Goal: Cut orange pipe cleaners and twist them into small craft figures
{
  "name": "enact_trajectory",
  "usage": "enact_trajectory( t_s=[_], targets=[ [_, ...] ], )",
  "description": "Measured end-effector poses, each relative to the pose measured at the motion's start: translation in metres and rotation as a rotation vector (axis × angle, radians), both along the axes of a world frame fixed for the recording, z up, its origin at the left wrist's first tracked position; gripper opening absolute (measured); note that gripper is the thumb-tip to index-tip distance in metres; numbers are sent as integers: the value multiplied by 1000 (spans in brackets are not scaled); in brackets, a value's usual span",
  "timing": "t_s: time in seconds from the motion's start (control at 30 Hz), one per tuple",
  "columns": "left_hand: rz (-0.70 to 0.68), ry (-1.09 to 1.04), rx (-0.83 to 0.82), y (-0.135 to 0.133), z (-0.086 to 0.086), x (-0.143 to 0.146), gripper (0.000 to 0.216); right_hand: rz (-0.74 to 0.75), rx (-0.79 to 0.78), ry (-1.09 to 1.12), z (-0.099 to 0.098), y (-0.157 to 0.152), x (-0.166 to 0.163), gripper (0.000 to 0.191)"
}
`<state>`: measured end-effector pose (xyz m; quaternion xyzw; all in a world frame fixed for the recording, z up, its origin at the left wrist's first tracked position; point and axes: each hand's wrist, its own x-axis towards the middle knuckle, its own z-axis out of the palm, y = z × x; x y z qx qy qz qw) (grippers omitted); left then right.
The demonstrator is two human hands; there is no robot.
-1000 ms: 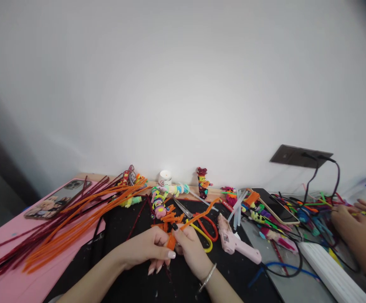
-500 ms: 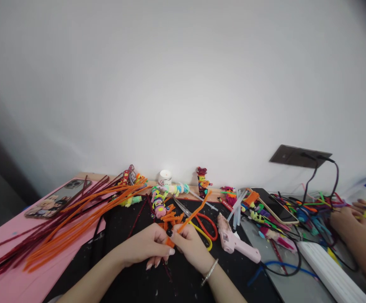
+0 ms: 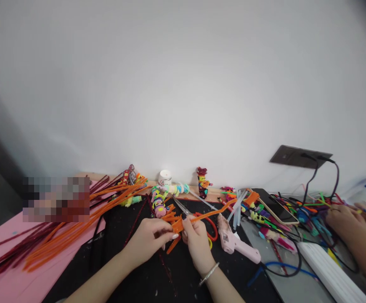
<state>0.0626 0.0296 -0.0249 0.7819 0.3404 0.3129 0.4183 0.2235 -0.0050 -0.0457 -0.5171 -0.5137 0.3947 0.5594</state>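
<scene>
Between my two hands is an orange pipe cleaner (image 3: 218,211), folded into a small flat coil at one end, its long tail reaching up to the right. My left hand (image 3: 148,240) pinches the coil's left edge between thumb and fingers. With thumb and fingertips, my right hand (image 3: 197,240) grips the coil's right side, where the tail leaves it. Short orange pieces (image 3: 171,213) lie just behind the hands. Scissors with red and yellow handles (image 3: 213,223) rest partly hidden behind my right hand. A pink glue gun (image 3: 236,244) lies to the right.
Long orange and dark red pipe cleaners (image 3: 66,235) spread over the pink board at left. Small pipe-cleaner figures (image 3: 202,183) and a white cup (image 3: 165,176) stand by the wall. At right are a phone (image 3: 276,206), a white power strip (image 3: 334,269), cables and another person's hands (image 3: 348,225).
The orange tail has swung from pointing upward to stretching rightward. My hands have moved slightly apart, and the folded coil now shows between them. The other person's hands shifted slightly.
</scene>
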Motion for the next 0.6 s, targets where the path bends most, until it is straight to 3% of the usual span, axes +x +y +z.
enact_trajectory(
  t_s=[0.1, 0.2, 0.33, 0.47, 0.6],
  targets=[
    [3, 58, 200, -3, 2, -1, 37, 25, -32, 93, -2, -1, -5, 46],
    [0, 72, 219, -4, 2, -1, 38, 2, -53, 96, -2, -1, -6, 48],
    [48, 35, 25, -1, 0, -1, 21, 11, -48, 64, 2, -2, -5, 44],
    [-16, -59, -246, 3, -1, -1, 25, 122, -44, -40, 9, -5, -5, 39],
    [-50, -81, -358, 5, -1, -1, 23, 121, -56, -71, 9, -6, -2, 44]
  ],
)
